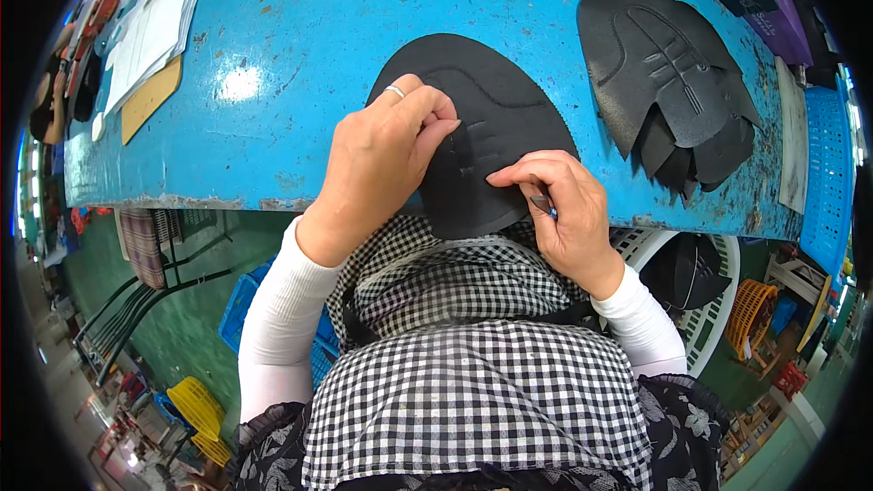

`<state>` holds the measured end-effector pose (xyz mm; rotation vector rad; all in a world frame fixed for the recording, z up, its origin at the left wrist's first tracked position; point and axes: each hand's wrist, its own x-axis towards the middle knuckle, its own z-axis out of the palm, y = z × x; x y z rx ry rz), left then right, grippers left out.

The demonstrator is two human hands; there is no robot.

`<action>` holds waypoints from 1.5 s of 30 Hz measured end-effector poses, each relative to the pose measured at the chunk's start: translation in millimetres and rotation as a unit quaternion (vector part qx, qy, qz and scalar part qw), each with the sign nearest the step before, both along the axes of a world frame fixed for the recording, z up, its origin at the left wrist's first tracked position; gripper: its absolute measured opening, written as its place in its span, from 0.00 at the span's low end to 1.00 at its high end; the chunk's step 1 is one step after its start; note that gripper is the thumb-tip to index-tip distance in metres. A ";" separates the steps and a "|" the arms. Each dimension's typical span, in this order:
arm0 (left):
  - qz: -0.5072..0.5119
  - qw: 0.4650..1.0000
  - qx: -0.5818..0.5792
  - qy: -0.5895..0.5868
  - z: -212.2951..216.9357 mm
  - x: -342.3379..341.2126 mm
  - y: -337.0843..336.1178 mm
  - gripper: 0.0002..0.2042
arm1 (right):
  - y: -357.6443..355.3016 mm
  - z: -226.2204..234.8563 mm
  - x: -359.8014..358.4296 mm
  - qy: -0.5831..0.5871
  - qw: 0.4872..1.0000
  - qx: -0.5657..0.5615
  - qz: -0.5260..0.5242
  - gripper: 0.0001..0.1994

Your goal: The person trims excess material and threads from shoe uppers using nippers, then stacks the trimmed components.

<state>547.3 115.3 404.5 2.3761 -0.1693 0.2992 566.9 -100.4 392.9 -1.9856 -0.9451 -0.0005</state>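
Observation:
A black shoe-upper panel [498,118], rounded at its far end and marked with a curved seam and short raised bars, lies on the blue table with its near end past the front edge. Above its left part, my left hand [377,141] is closed in a pinch; whatever sits between the fingertips is too small to make out. My right hand [568,214] is curled at the panel's right side, its index fingertip close to the bars. Tucked in its fingers is a small dark pointed tool [540,204], mostly hidden.
On the right of the blue table [300,109] lies a stack of black panels [659,73]. Papers [155,32] rest at the far left. Beside my lap stand a white basket [723,309] holding black pieces and a blue crate [244,305]. A blue basket [823,182] borders the table's right end.

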 end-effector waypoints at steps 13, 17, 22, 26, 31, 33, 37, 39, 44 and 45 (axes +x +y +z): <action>-0.049 0.997 -0.055 0.017 4.0 -3.1 4.6 0.06 | -2.3 -1.7 -0.6 0.014 1.000 0.001 -0.002 0.17; -0.037 0.998 -0.026 0.034 2.4 -0.6 3.0 0.07 | -0.6 -0.6 2.5 -0.006 1.000 0.007 0.005 0.17; -0.020 0.998 -0.047 0.030 0.2 3.0 1.3 0.06 | -1.2 0.6 1.3 0.000 1.000 -0.003 0.017 0.18; -0.034 0.997 -0.058 0.028 0.4 6.6 2.2 0.07 | 1.2 8.3 1.6 -0.054 0.996 -0.056 0.050 0.17; -0.041 0.987 -0.121 0.094 3.7 11.8 9.3 0.08 | 6.2 10.2 3.3 -0.107 0.985 -0.117 0.069 0.14; -0.050 0.980 -0.147 0.124 4.1 14.1 11.9 0.07 | 15.6 19.0 2.7 -0.128 0.977 -0.159 0.062 0.12; 0.015 0.948 -0.239 0.209 9.3 19.9 15.2 0.03 | 37.1 22.9 7.0 -0.182 0.961 -0.205 0.040 0.11; 0.012 0.946 -0.243 0.212 9.5 20.9 12.1 0.04 | 36.4 21.8 8.4 -0.201 0.954 -0.217 0.043 0.10; -0.004 0.952 -0.247 0.182 -4.4 19.2 13.8 0.04 | 15.8 33.2 -7.1 -0.180 0.943 -0.264 0.095 0.08; -0.004 0.954 -0.236 0.182 -3.1 19.5 14.9 0.04 | 18.1 33.4 -8.1 -0.178 0.940 -0.280 0.084 0.07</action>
